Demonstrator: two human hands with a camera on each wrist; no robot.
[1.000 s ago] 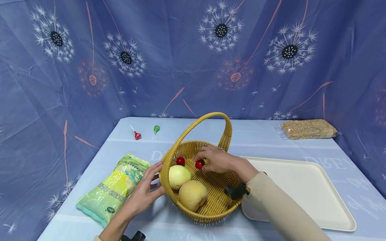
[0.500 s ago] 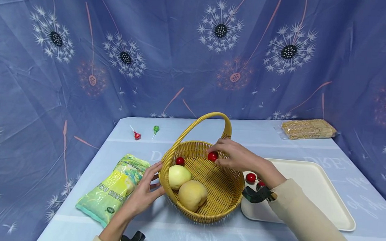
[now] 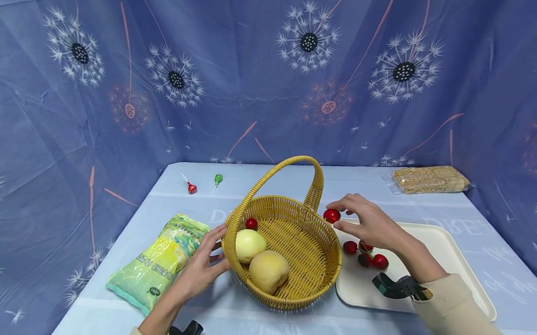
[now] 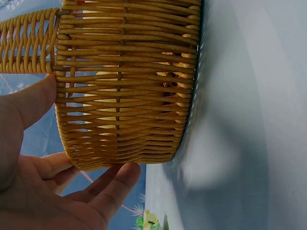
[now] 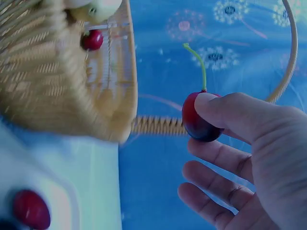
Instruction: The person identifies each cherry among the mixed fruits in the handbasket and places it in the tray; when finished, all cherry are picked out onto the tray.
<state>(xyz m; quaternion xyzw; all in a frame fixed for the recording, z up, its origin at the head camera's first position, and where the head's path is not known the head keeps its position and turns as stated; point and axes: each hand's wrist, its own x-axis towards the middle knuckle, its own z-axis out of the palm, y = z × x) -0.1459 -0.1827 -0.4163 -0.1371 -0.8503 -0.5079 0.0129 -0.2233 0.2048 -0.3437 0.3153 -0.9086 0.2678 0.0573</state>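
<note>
A yellow wicker basket (image 3: 317, 273) with a tall handle stands mid-table and holds a pale green apple (image 3: 248, 245), a yellow peach (image 3: 269, 271) and one cherry (image 3: 251, 223). My left hand (image 3: 202, 267) rests against the basket's left wall (image 4: 124, 86), thumb and fingers spread along it. My right hand (image 3: 370, 222) pinches a red cherry (image 3: 331, 215) (image 5: 199, 120) by its body, just past the basket's right rim, above the cream tray's (image 3: 447, 265) near-left corner. Three cherries (image 3: 365, 255) lie on the tray below that hand.
A green-and-yellow food bag (image 3: 161, 261) lies left of the basket. Two lollipops (image 3: 203, 184) rest at the back left. A clear pack of tan grain (image 3: 429, 180) sits at the back right. Blue dandelion cloth walls the table on three sides.
My right hand has lifted a cherry out of the basket and carried it rightward over the rim toward the tray. The left hand has stayed on the basket.
</note>
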